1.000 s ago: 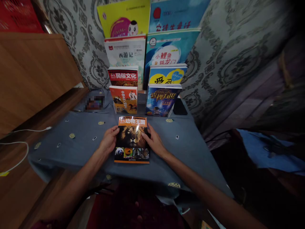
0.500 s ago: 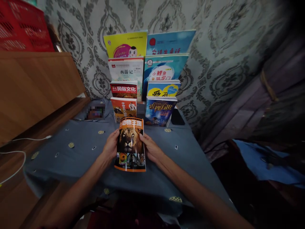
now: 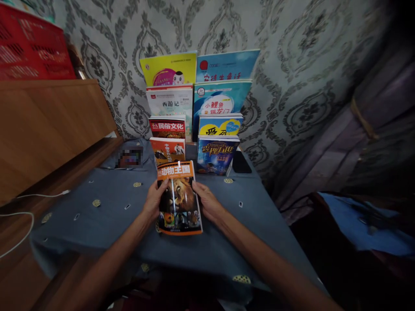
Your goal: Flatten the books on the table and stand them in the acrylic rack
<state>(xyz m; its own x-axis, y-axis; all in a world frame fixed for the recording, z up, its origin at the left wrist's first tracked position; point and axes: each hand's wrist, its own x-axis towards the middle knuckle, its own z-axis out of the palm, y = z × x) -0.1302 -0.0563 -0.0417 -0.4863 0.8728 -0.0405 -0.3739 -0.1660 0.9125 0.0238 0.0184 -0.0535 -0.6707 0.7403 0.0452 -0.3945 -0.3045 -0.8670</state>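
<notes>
A book with a lion on its cover (image 3: 177,196) is held in front of me, its orange-and-white title at the top. My left hand (image 3: 153,199) grips its left edge, thumb lying on the cover. At the right edge, my right hand (image 3: 207,199) is closed on the same book; the fingers behind it are hidden. Just past the book's top edge stands an orange-red book (image 3: 168,149), partly covered by it. To the right of that is a dark blue book (image 3: 215,155) with gold lettering.
Behind stand a red book (image 3: 167,127), a yellow-and-blue one (image 3: 220,125), a white one (image 3: 170,101), a teal one (image 3: 223,97), and taller yellow (image 3: 168,69) and blue (image 3: 228,65) ones. A black phone-like slab (image 3: 241,162) lies on the cloth-covered table (image 3: 106,216).
The lion book has tilted, its top shifting left and its bottom slightly right. My left thumb has moved further onto the cover. The view has shifted slightly.
</notes>
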